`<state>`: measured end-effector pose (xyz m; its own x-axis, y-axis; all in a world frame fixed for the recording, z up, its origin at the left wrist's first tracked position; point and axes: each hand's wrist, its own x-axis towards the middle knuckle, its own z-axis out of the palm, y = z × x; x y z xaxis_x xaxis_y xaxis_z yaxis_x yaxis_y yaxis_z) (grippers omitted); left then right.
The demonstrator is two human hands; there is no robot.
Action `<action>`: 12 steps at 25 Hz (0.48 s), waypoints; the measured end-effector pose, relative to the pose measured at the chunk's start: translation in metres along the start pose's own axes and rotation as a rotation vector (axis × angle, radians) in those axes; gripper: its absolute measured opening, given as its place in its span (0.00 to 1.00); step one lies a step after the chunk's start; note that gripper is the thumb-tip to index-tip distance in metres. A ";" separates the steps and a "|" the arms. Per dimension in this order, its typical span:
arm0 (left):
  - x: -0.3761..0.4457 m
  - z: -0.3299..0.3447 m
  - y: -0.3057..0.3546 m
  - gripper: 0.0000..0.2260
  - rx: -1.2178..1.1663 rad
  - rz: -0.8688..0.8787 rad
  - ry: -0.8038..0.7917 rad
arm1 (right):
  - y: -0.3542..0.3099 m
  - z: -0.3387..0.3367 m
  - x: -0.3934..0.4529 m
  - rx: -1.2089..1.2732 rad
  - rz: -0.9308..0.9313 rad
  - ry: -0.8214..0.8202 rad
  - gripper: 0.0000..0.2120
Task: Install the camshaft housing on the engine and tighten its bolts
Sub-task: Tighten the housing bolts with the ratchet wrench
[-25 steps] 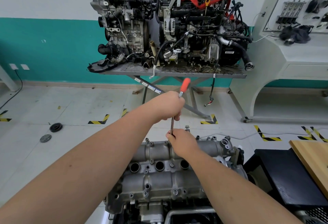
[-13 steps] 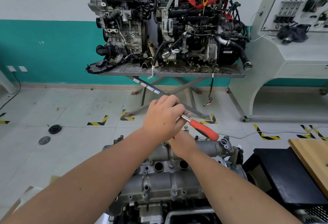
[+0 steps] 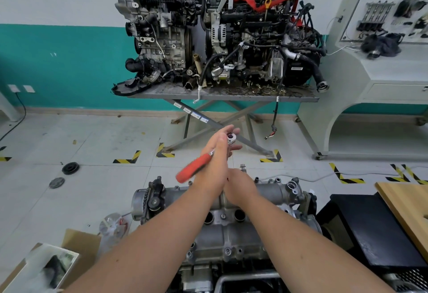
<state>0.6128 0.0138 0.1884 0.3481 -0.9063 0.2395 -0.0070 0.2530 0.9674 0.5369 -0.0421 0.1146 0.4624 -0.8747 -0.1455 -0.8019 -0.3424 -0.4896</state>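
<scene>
The grey camshaft housing (image 3: 231, 230) lies on top of the engine in front of me, with bolt heads along its edges. A ratchet wrench (image 3: 194, 169) with a red handle stands over the housing's far edge, its handle pointing down to the left. My left hand (image 3: 216, 165) pinches the wrench near its chrome head between thumb and nearly straight fingers. Just below, my right hand (image 3: 240, 186) curls round the wrench's extension bar, which is mostly hidden. One loose bolt (image 3: 242, 167) stands upright behind my right hand.
Two other engines sit on a metal scissor table (image 3: 222, 96) at the wall. A cardboard box (image 3: 76, 244) and a plastic bag lie at lower left. A black case (image 3: 370, 230) and a wooden board (image 3: 407, 207) stand at right. Two round parts lie on the floor at left.
The red handle has swung round the bolt, from pointing up, to pointing right, to pointing down-left now. My left hand went round with it; my right hand stayed on the bar.
</scene>
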 end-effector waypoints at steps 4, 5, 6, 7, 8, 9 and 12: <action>0.014 -0.006 0.007 0.19 -0.193 -0.236 0.032 | 0.001 0.002 -0.001 0.021 0.001 0.002 0.17; 0.018 -0.007 0.011 0.18 -0.187 -0.271 0.055 | 0.002 0.002 0.000 0.030 -0.008 0.005 0.18; 0.021 -0.008 0.013 0.17 -0.190 -0.307 0.072 | 0.002 0.002 0.001 0.033 -0.002 0.002 0.18; 0.025 -0.009 0.016 0.16 -0.169 -0.345 0.081 | 0.002 0.002 0.001 0.040 -0.002 0.002 0.18; 0.028 -0.010 0.020 0.15 -0.148 -0.371 0.075 | 0.001 0.002 0.001 0.046 0.000 0.001 0.17; 0.031 -0.010 0.024 0.15 -0.109 -0.392 0.055 | 0.002 0.003 0.001 0.050 -0.002 0.002 0.17; 0.036 -0.010 0.035 0.15 0.072 -0.440 -0.029 | 0.004 0.003 0.002 0.067 0.027 -0.020 0.14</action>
<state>0.6345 -0.0066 0.2303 0.3063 -0.9316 -0.1954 0.0709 -0.1824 0.9807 0.5361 -0.0441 0.1098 0.4495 -0.8757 -0.1764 -0.7872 -0.2949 -0.5416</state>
